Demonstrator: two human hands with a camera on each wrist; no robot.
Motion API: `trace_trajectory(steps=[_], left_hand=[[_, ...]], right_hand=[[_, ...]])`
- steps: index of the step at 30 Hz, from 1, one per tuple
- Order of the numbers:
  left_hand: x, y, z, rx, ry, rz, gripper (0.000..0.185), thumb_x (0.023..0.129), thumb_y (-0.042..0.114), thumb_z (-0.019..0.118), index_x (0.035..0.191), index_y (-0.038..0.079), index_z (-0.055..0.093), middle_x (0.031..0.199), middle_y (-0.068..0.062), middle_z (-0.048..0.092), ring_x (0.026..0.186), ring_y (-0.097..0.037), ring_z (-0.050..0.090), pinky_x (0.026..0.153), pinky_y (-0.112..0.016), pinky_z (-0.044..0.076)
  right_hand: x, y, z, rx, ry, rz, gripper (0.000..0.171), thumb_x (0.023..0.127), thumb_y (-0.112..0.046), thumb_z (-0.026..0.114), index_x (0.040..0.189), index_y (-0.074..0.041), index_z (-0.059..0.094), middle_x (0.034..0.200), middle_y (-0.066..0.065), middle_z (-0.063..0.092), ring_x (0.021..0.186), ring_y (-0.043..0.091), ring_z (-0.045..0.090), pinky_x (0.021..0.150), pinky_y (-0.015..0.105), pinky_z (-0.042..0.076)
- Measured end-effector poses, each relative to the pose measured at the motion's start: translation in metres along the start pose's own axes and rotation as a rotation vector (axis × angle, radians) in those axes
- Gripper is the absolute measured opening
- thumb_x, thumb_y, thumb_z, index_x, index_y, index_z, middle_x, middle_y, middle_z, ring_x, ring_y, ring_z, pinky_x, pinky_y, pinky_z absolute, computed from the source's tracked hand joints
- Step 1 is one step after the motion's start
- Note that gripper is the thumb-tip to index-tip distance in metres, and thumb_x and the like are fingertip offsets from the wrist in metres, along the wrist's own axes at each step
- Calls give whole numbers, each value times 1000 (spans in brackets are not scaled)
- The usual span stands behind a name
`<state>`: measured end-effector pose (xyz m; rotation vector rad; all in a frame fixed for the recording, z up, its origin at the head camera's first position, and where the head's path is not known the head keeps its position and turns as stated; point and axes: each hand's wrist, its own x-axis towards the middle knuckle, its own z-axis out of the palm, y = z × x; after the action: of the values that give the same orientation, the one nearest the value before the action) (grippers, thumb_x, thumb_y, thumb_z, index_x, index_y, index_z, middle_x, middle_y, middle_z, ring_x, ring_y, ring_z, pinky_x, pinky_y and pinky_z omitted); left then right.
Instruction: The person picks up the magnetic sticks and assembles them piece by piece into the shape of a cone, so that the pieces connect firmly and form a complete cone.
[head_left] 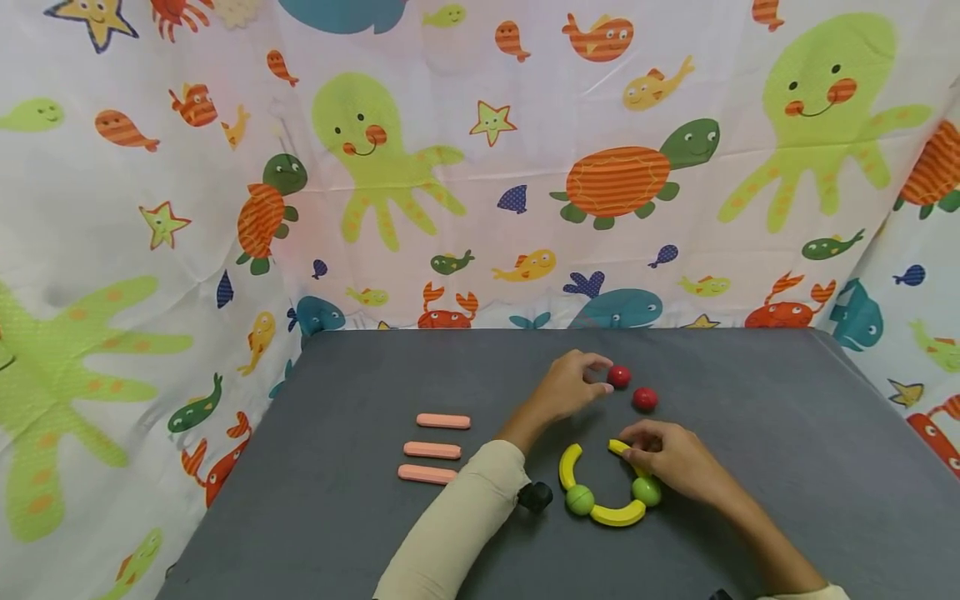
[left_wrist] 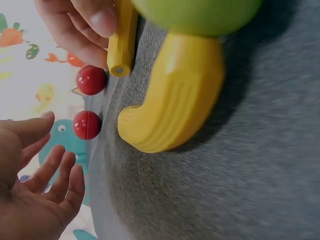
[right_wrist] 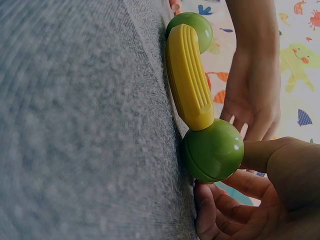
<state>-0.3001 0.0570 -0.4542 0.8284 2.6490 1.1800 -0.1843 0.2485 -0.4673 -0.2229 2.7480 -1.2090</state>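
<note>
A dark grey table (head_left: 750, 467) fills the lower part of the head view, its cloth-like surface showing close up in both wrist views. On its left part lie three pink sticks (head_left: 433, 449), one behind the other in a loose column, apart from each other and roughly parallel. A small black object (head_left: 536, 497) sits on the table just right of the nearest stick; what it is cannot be told. Behind and beside the table hangs a white curtain (head_left: 480, 167) printed with green octopuses, orange-shelled turtles, fish, starfish, crabs and blue whales.
</note>
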Motion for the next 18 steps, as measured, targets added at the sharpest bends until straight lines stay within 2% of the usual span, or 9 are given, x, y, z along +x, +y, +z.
trace_trajectory(steps=[3, 8, 10, 14, 18], left_hand=[[9, 2, 4, 50, -44, 9, 45, 102, 27, 74, 145, 17, 66, 136, -10, 62, 108, -15, 61, 88, -26, 53], [18, 7, 9, 147, -108, -14, 56, 102, 28, 73, 156, 24, 56, 152, -8, 52, 136, -23, 54, 110, -37, 49], [20, 9, 11, 181, -132, -34, 57, 103, 29, 72, 157, 26, 54, 157, -6, 49, 143, -25, 49, 114, -40, 47], [22, 13, 14, 220, -161, -61, 54, 105, 28, 70, 157, 26, 54, 159, -5, 48, 146, -26, 48, 116, -39, 45], [24, 15, 16, 214, -148, -60, 50, 104, 24, 70, 153, 22, 59, 153, -5, 55, 142, -22, 52, 115, -34, 45]], right_hand=[[0, 0, 1, 5, 1, -5, 24, 98, -18, 75, 118, -5, 76, 87, -1, 65, 70, 13, 55, 60, 26, 45], [0, 2, 2, 13, 1, -5, 24, 98, -19, 75, 118, -6, 76, 88, -1, 67, 71, 13, 57, 62, 27, 46], [0, 2, 2, 16, 2, -4, 24, 98, -19, 75, 118, -6, 76, 88, -1, 67, 71, 13, 57, 62, 27, 46], [-1, 2, 2, 14, 10, 4, 23, 97, -20, 76, 116, -7, 77, 87, -2, 66, 70, 12, 57, 62, 27, 46], [-2, 2, 1, 13, 17, 12, 21, 97, -19, 76, 115, -8, 77, 85, -2, 66, 69, 12, 56, 61, 26, 46]])
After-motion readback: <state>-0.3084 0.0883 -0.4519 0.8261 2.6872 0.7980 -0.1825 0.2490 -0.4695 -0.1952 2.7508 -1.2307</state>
